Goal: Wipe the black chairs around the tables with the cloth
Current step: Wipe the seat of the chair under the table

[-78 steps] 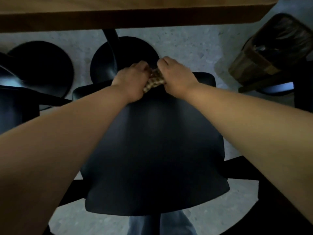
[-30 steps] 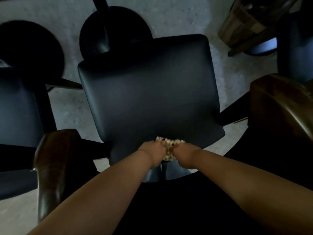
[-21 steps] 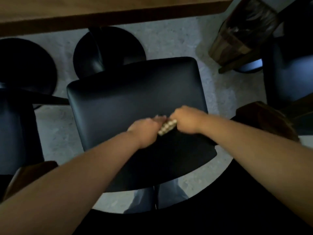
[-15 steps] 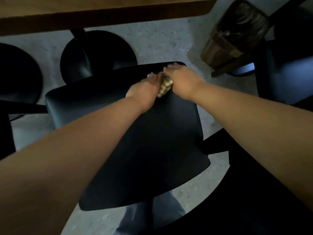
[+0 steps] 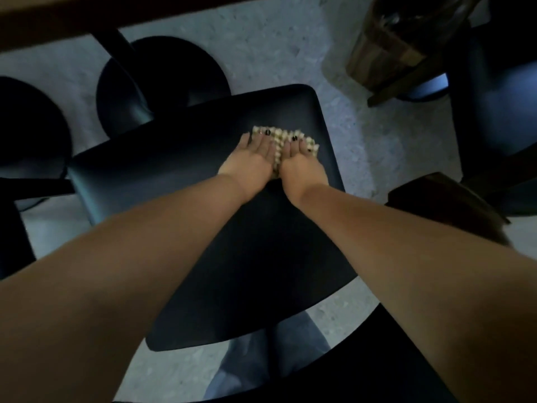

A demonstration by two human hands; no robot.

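A black chair seat (image 5: 180, 170) fills the middle of the head view, below the wooden table edge (image 5: 87, 16). A checked beige cloth (image 5: 286, 138) lies flat on the seat's far right part. My left hand (image 5: 251, 158) and my right hand (image 5: 300, 164) rest side by side on the cloth, palms down, fingers stretched forward and pressing it onto the seat. Most of the cloth is hidden under the two hands.
A round black table base (image 5: 162, 82) and its post stand behind the seat. Another black chair (image 5: 26, 158) is at the left, one more (image 5: 499, 106) at the right. A wooden bin (image 5: 389, 50) sits far right on the grey floor (image 5: 279, 39).
Both hands with the cloth have slid back from the seat's far edge towards the middle. The fingers now lie flat over the cloth instead of bunching it.
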